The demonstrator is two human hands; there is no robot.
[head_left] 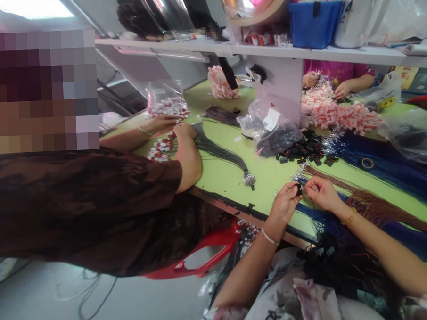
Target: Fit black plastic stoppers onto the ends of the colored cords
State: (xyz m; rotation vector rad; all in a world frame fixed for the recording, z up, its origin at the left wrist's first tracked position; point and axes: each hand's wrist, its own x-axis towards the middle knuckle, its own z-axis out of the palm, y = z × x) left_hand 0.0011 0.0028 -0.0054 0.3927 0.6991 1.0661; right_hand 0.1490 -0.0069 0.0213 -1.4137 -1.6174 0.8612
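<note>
Above green tabletop (pixel 268 169), left fingers (pixel 290 188) pinch a black housing (pixel 299 189) (small, squarish), right fingers (pixel 311 184) a thin wire (pixel 303 188).

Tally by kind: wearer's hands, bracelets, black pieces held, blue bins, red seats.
Bare left hand and right hand: 2
White bracelet and yellow bracelet: 2
Small black plastic piece, held: 1
Blue plastic bin: 1
Red plastic seat: 1
Total: 7

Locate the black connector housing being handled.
In the head view, right of centre, the black connector housing is pinched by the left hand, close beside the right hand.
</note>
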